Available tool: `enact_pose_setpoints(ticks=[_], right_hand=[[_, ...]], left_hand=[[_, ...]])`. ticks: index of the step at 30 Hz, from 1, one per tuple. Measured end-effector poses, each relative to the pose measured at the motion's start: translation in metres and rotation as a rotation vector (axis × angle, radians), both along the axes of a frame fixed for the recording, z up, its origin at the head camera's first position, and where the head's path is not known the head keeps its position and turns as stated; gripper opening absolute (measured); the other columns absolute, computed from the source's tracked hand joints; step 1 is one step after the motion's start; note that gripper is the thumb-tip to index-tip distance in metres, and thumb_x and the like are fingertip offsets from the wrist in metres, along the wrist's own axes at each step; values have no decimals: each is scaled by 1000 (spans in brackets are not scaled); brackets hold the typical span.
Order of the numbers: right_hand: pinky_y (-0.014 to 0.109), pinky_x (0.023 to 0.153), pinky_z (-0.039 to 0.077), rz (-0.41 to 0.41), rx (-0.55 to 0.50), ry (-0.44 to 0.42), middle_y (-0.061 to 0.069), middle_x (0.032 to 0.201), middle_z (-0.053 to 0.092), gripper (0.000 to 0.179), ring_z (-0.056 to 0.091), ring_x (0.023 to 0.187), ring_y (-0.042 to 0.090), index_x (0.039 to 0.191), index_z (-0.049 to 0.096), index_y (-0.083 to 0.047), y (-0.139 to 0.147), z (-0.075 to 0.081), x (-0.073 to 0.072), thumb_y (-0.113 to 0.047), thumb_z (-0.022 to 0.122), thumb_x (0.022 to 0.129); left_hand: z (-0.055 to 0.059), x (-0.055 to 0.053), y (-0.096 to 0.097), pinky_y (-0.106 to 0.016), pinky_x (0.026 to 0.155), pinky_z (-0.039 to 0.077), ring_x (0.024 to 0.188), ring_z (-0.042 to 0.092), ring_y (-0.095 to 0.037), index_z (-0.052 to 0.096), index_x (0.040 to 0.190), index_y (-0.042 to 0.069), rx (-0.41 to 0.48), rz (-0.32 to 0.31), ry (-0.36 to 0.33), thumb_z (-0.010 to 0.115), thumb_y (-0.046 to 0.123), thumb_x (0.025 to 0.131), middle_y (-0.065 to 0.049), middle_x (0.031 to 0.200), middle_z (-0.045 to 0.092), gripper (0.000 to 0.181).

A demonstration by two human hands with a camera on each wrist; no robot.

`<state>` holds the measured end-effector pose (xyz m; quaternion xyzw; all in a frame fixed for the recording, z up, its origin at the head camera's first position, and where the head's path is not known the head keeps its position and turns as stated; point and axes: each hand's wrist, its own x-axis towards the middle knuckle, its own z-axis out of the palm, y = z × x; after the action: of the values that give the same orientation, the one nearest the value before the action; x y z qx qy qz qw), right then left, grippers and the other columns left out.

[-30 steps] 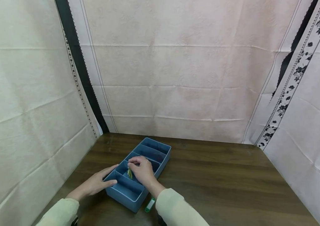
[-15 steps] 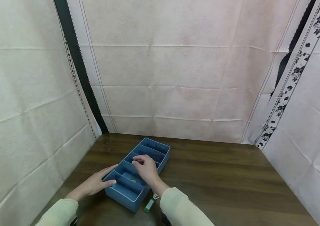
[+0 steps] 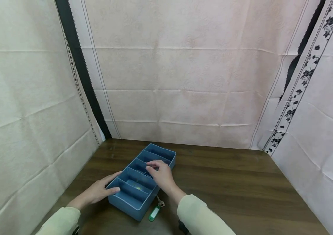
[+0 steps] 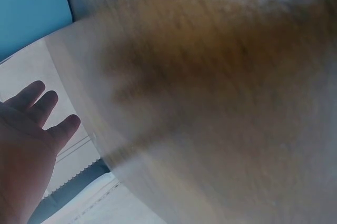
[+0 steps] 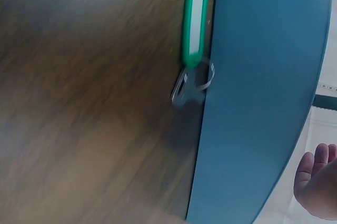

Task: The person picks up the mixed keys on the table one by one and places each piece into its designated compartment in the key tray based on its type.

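A long blue divided box (image 3: pixel 131 210) stands on the table. My left hand (image 3: pixel 95 192) rests at its near left corner, thumb over the rim and fingers along the outer side. In the left wrist view, the left fingers (image 4: pixel 66 129) are spread. Over the middle compartment hovers my right hand (image 3: pixel 163 176), its thumb and index finger bent toward each other with a small gap and nothing visible between them. Beneath its fingertips lies a small dark bluish thing (image 3: pixel 146 173), partly hidden. A small yellow-green thing (image 3: pixel 138 188) lies in the compartment second from the near end.
A key (image 5: pixel 187 87) on a ring with a green key tag (image 5: pixel 195 29) lies on the wooden table (image 3: pixel 228 192), close beside the box's right side. Pale cloth sheets (image 3: pixel 184 81) hang behind the table and at both sides.
The right hand let go of the yellow-green thing in the second compartment, then moved away and right to the middle compartment. The left hand stays at the box. The green tag's key came into view.
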<state>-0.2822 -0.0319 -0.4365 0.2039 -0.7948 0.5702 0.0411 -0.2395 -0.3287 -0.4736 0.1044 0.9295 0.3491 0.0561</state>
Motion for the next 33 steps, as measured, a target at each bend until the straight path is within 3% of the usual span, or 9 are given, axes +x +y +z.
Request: enact_pose_setpoints(ticks=[11, 23, 27, 33], right_hand=[[35, 88, 51, -12, 23, 43, -1, 109, 66, 20, 59, 102, 18, 113, 74, -13, 33, -11, -8, -24, 65, 98], [31, 87, 52, -14, 48, 21, 2, 108, 65, 25, 58, 101, 20, 114, 72, -5, 60, -26, -1, -23, 65, 98], [33, 86, 52, -32, 74, 51, 1, 103, 66, 21, 59, 97, 20, 109, 74, -6, 67, -32, 0, -21, 67, 97], [35, 85, 52, -21, 102, 17, 1, 103, 66, 19, 61, 96, 19, 107, 74, -7, 76, -40, 5, -21, 68, 96]], left_hand=[[0, 0, -2, -71, 105, 26, 141, 30, -48, 32, 157, 21, 9, -14, 7, 63, 48, 95, -20, 157, 33, 74], [-2, 1, -4, -70, 105, 27, 141, 29, -49, 32, 157, 19, 4, -62, 59, 62, 43, 97, -20, 156, 33, 71], [-2, 1, -4, -70, 105, 27, 141, 29, -49, 32, 157, 18, 9, -63, 60, 62, 42, 97, -21, 156, 32, 71], [-1, 0, -2, -71, 105, 27, 141, 28, -49, 31, 157, 18, 7, -60, 49, 62, 43, 97, -21, 157, 32, 71]])
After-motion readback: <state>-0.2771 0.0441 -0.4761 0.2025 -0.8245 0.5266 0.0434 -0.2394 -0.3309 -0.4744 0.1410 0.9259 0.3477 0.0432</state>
